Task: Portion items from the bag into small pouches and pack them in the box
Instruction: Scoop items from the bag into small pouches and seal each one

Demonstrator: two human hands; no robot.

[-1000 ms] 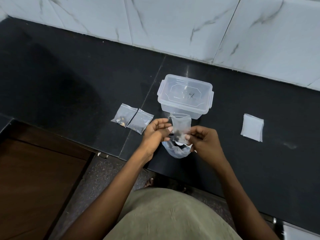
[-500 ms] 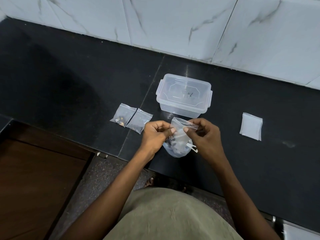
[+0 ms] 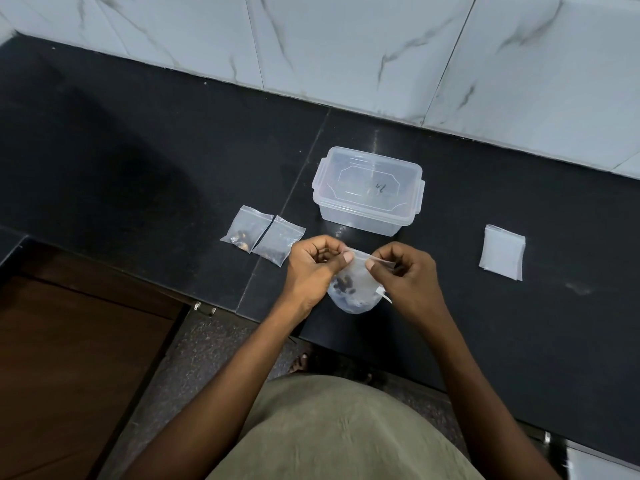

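Observation:
My left hand (image 3: 313, 268) and my right hand (image 3: 403, 277) pinch the top strip of a small clear pouch (image 3: 356, 275) from either side. Dark bits show through the pouch. Under it, on the black counter (image 3: 138, 168), lies the clear source bag (image 3: 349, 301) with more dark pieces. A clear plastic box (image 3: 369, 192) with its lid on stands just beyond my hands. Two filled pouches lie to the left, one (image 3: 246, 229) next to the other (image 3: 278, 240).
A stack of empty pouches (image 3: 502, 252) lies on the counter to the right. A white marble wall (image 3: 346, 46) backs the counter. A brown wooden cabinet (image 3: 69, 358) is at the lower left, below the counter's front edge.
The pouch, held upright a second ago, has come down lower over the bag. Both hands have shifted their pinch to its top strip.

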